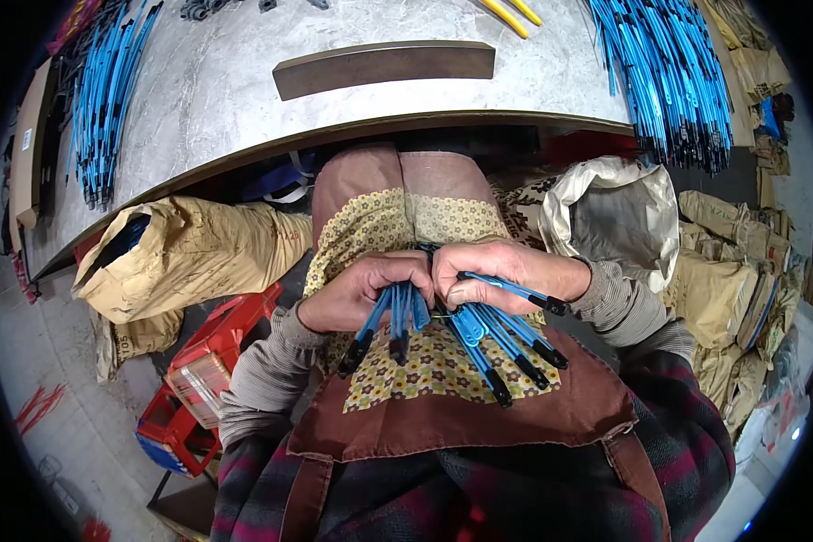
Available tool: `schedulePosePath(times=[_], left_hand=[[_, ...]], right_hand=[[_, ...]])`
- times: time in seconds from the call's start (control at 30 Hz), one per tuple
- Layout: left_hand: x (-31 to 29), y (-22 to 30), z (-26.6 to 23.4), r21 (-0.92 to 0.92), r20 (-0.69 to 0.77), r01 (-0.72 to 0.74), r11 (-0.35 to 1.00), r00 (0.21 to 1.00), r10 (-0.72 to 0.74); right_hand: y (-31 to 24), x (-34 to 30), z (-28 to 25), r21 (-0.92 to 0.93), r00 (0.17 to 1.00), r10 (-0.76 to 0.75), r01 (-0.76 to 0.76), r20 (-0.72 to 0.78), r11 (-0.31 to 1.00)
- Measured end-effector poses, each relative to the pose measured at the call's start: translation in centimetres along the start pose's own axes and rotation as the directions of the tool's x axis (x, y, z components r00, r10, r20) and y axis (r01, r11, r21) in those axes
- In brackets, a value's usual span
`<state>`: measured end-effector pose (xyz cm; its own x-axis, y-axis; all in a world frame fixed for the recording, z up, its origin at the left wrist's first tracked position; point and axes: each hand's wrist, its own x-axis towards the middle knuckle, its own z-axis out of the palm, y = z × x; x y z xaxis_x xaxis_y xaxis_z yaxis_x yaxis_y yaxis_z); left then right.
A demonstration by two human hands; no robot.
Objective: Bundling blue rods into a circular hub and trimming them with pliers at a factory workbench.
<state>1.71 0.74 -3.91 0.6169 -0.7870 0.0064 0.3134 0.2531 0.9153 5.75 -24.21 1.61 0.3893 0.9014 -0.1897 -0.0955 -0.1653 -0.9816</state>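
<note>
Grey table (217, 81) spans the top of the view, a pile of blue rods on it at either end: left pile (113, 108), right pile (673, 90). Person's lap nearer, under a brown apron (515, 426) with flowered patches. Tan sack (221, 248) lies left of the knees; pale open sack (565, 185) stands to the right. Both hands meet over the lap, touching or nearly so. Left hand (366, 285) clenched round a left bundle (401, 312) of blue rods; right hand (497, 266) grasping a right bundle (497, 339), thumb pressed on top. Both bundles hang below the fingers, long axes running toward the wearer's body; left one leans outward left, right one fans outward right. Each lies nearest its own hand. One single rod (510, 287) crosses the right thumb, angled more sideways than the rest. Rods slim, glossy, bright blue, likely stiff; black ends (497, 388) point bodyward. Rod count hidden by overlap; upper ends mostly covered by the fingers.
</note>
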Motion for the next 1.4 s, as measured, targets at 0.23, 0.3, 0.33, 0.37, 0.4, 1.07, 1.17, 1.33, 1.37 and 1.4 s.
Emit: schedulePosePath(times=[0.23,0.3,0.33,0.37,0.4,1.07,1.17,1.33,1.37,1.4], left_hand=[[0.2,-0.8,0.3,-0.109,-0.054,0.014,0.994,0.998,-0.02],[0.2,-1.2,0.4,0.036,-0.081,-0.062,0.997,0.995,0.065],[0.2,-1.4,0.6,0.109,-0.09,-0.099,0.989,0.99,0.109],[0.2,-1.5,0.7,0.182,-0.097,-0.134,0.974,0.983,0.153],[0.2,-1.7,0.8,0.18,-0.099,-0.133,0.975,0.983,0.153],[0.9,-1.7,-1.9,-0.339,-0.323,-0.177,0.924,0.944,0.063],[2.3,-1.1,-1.7,-0.092,-0.314,-0.072,0.993,0.949,0.039],[2.3,-0.3,-1.4,-0.099,-0.259,0.05,0.994,0.963,-0.074],[2.3,-0.2,-1.2,-0.129,-0.24,0.08,0.988,0.964,-0.11],[2.2,-0.1,-1.0,-0.129,-0.237,0.083,0.988,0.965,-0.112]], right_hand=[[0.6,-0.5,0.0,0.059,0.997,0.01,-0.005,-0.072,0.998],[0.7,-0.4,-0.8,0.038,0.999,-0.041,0.042,-0.026,0.998],[0.7,-0.4,-1.2,0.029,0.998,-0.066,0.066,-0.001,0.997],[0.7,-0.4,-1.3,0.02,0.996,-0.091,0.091,0.024,0.996],[0.6,-0.4,-1.4,0.022,0.996,-0.089,0.089,0.025,0.996],[1.2,0.3,-4.1,0.108,0.988,-0.013,0.03,-0.152,0.994],[1.2,0.2,-4.3,0.084,0.994,0.007,0.002,-0.107,0.996],[1.2,0.4,-3.9,0.025,0.989,-0.043,0.047,-0.145,0.999],[1.2,0.4,-3.8,0.009,0.985,-0.061,0.064,-0.16,0.998],[1.3,0.4,-3.6,0.01,0.985,-0.061,0.064,-0.164,0.998]])
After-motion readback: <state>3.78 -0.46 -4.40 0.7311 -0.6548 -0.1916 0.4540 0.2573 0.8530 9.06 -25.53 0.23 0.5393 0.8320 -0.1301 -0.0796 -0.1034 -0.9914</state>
